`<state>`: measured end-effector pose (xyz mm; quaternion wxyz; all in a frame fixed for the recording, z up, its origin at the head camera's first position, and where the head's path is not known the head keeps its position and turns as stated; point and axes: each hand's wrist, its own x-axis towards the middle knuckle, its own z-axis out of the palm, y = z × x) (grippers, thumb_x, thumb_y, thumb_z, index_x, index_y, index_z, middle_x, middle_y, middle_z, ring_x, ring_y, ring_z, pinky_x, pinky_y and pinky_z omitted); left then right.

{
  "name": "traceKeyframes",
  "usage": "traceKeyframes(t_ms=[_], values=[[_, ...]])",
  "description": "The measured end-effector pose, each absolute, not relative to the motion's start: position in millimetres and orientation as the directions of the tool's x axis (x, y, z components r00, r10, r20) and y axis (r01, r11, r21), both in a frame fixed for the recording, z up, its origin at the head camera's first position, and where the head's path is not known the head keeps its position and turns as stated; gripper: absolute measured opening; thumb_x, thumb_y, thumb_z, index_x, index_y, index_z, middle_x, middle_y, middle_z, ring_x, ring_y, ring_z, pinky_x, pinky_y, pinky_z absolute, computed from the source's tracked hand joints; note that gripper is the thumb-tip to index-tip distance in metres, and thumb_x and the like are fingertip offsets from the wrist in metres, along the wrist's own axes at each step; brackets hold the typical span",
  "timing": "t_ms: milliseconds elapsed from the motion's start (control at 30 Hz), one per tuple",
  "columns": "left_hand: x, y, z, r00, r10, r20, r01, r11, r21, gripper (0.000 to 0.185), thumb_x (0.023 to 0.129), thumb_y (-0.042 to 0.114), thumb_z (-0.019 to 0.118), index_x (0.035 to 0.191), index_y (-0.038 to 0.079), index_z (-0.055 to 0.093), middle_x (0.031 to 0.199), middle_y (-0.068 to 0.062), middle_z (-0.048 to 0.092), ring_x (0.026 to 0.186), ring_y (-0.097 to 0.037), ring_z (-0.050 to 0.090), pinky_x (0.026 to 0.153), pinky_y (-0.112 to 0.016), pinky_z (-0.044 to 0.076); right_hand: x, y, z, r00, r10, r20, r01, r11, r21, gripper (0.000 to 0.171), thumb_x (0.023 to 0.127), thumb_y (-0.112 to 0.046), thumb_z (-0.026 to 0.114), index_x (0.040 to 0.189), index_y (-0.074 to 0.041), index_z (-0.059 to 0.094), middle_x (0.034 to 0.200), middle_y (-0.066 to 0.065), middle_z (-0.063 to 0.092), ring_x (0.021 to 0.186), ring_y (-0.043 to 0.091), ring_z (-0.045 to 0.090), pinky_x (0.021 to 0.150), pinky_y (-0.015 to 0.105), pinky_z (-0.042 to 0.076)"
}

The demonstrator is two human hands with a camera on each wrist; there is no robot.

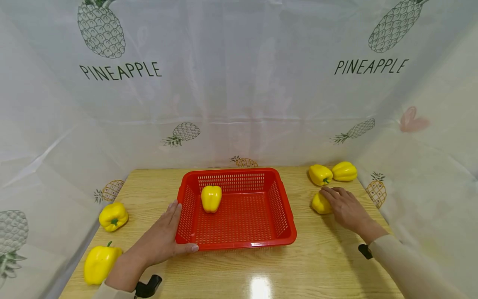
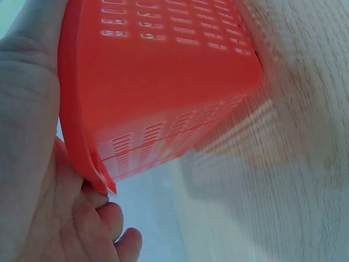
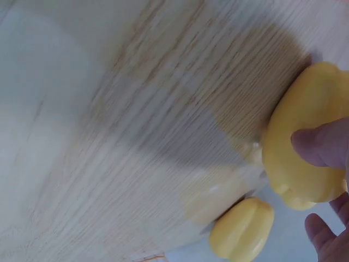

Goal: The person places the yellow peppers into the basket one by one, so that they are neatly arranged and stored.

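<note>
A red slotted basket (image 1: 239, 245) sits mid-table with one yellow pepper (image 1: 211, 198) upright inside, near its back left. My left hand (image 1: 164, 236) grips the basket's near left corner, thumb along the front rim and fingers on the left wall; in the left wrist view the fingers (image 2: 109, 218) curl under the basket's rim (image 2: 73, 136). To the basket's right, my right hand (image 1: 341, 203) lies over another yellow pepper (image 1: 320, 203) on the table. The right wrist view shows the thumb (image 3: 322, 144) pressed on that pepper (image 3: 300, 109), fingers curved round it.
Two more yellow peppers (image 1: 320, 174) (image 1: 345, 171) lie at the back right corner; one of them (image 3: 242, 234) shows in the right wrist view. Two others (image 1: 113, 216) (image 1: 98, 263) lie along the table's left edge. White pineapple-print sheets wall in three sides.
</note>
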<state>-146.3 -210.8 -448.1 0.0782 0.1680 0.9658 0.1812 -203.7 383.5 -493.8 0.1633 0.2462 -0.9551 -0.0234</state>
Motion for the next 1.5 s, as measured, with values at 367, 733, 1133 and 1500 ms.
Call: traceKeyframes(t_ms=[367, 733, 1133, 1500], values=[[-145.6, -211.0, -446.9, -0.93, 0.358, -0.084, 0.304, 0.877, 0.372, 0.139, 0.079, 0.087, 0.067, 0.165, -0.008, 0.013, 0.173, -0.03, 0.011, 0.157, -0.053, 0.022, 0.121, -0.068, 0.033, -202.0, 384.1, -493.6, -0.854, -0.453, 0.256, -0.446, 0.891, 0.086, 0.096, 0.079, -0.031, 0.091, 0.152, 0.005, 0.039, 0.154, 0.029, 0.044, 0.134, 0.051, 0.047, 0.11, 0.069, 0.04], [-146.5, -211.7, -446.6, -0.932, 0.353, -0.08, 0.301, 0.879, 0.369, 0.141, 0.078, 0.089, 0.065, 0.165, -0.009, 0.014, 0.173, -0.03, 0.012, 0.157, -0.053, 0.022, 0.121, -0.067, 0.033, -202.5, 358.9, -495.1, -0.953, -0.154, 0.26, -0.147, 0.988, 0.047, 0.117, 0.078, -0.067, 0.083, 0.147, 0.013, 0.036, 0.136, 0.039, 0.051, 0.118, 0.057, 0.053, 0.091, 0.072, 0.047], [-146.6, -210.9, -446.3, -0.931, 0.355, -0.086, 0.3, 0.878, 0.373, 0.14, 0.078, 0.089, 0.065, 0.165, -0.009, 0.014, 0.173, -0.03, 0.011, 0.157, -0.053, 0.022, 0.122, -0.068, 0.032, -208.3, 357.9, -496.2, -0.947, -0.219, 0.234, -0.213, 0.976, 0.052, 0.098, 0.082, -0.045, 0.089, 0.145, 0.012, 0.041, 0.134, 0.036, 0.054, 0.119, 0.055, 0.052, 0.093, 0.069, 0.05], [-147.8, -211.5, -445.7, -0.931, 0.352, -0.098, 0.293, 0.879, 0.376, 0.141, 0.078, 0.089, 0.065, 0.165, -0.009, 0.013, 0.174, -0.03, 0.01, 0.157, -0.053, 0.022, 0.123, -0.067, 0.031, -209.0, 372.6, -493.6, -0.915, -0.346, 0.21, -0.344, 0.938, 0.046, 0.101, 0.077, -0.03, 0.096, 0.148, 0.01, 0.037, 0.139, 0.035, 0.052, 0.124, 0.054, 0.053, 0.097, 0.069, 0.05]])
